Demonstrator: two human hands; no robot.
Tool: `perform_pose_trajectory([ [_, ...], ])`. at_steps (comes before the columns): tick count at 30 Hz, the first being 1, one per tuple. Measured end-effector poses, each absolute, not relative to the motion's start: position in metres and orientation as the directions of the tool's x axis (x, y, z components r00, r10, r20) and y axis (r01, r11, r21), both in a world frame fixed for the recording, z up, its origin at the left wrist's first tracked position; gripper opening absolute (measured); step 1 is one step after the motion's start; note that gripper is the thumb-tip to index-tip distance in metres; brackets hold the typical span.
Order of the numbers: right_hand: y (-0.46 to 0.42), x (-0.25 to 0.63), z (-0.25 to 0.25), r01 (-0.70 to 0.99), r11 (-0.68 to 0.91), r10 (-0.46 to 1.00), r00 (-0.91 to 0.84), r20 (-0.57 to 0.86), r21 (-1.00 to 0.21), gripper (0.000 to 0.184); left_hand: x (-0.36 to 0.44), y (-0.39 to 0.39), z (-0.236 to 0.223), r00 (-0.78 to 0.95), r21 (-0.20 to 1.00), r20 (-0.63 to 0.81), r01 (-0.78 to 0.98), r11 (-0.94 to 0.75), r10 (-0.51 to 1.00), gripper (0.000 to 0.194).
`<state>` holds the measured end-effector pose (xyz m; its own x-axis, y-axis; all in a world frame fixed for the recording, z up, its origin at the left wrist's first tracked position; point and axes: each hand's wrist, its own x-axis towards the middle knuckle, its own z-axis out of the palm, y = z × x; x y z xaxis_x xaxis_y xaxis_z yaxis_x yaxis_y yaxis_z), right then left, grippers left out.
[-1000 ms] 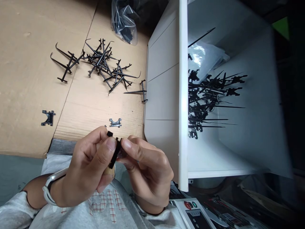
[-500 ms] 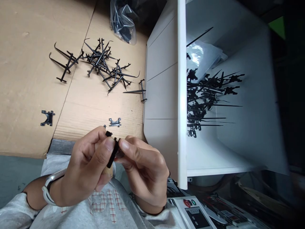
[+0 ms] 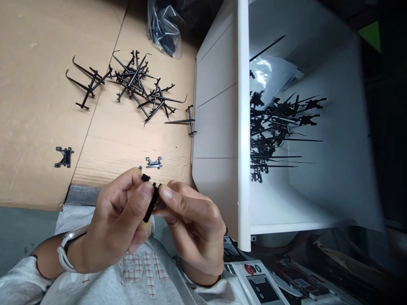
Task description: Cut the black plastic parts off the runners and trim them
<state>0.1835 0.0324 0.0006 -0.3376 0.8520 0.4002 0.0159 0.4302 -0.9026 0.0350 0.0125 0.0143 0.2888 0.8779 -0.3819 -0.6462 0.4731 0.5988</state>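
Near my body, a small black plastic bracket (image 3: 151, 206) is pinched between my two hands. My left hand (image 3: 117, 220) grips it with the thumb on top, and my right hand (image 3: 193, 220) presses thumb and finger at its upper right end. Fingers hide much of the piece. Just beyond the hands lies a similar black bracket (image 3: 154, 162) on the cardboard. Another black bracket (image 3: 64, 157) rests farther left. Beyond them is a loose pile of thin black plastic rods (image 3: 133, 80) with hooked or pointed ends and crossbars.
A white bin (image 3: 243, 190) on its side at right holds many black pieces with long points (image 3: 273, 123) and a clear bag (image 3: 273, 76). Cardboard (image 3: 28, 106) covers the table. A plastic bag (image 3: 165, 34) stands at the back. A control box (image 3: 257, 284) sits lower right.
Almost nothing differs. Both hands keep the same grip on the black bracket, and the pieces on the cardboard lie where they were.
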Motion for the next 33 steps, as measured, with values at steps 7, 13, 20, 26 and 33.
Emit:
perform_pose_trajectory([
  [7, 0.0334, 0.1820, -0.0010, -0.016, 0.422, 0.851, -0.338, 0.402, -0.907, 0.072, 0.0338, 0.0130, 0.0170, 0.286, 0.612, -0.395, -0.626, 0.483, 0.873, 0.044],
  [13, 0.0301, 0.1801, -0.0013, -0.060, 0.415, 0.860, -0.299, 0.413, -0.908, 0.073, 0.0359, 0.0141, 0.0191, 0.306, 0.574, -0.396, -0.654, 0.493, 0.866, 0.043],
  [20, 0.0286, 0.1811, 0.0036, 0.040, 0.440, 0.857, -0.317, 0.406, -0.897, 0.082, 0.0371, 0.0158, 0.0168, 0.306, 0.600, -0.337, -0.658, 0.454, 0.890, 0.042],
  [26, 0.0326, 0.1826, 0.0011, 0.071, 0.469, 0.841, -0.338, 0.421, -0.880, 0.080, 0.0386, 0.0125, 0.0169, 0.296, 0.575, -0.342, -0.685, 0.447, 0.892, 0.039],
  [33, 0.0338, 0.1831, 0.0012, 0.048, 0.448, 0.853, -0.323, 0.411, -0.893, 0.071, 0.0397, 0.0156, 0.0146, 0.278, 0.611, -0.333, -0.665, 0.431, 0.901, 0.041],
])
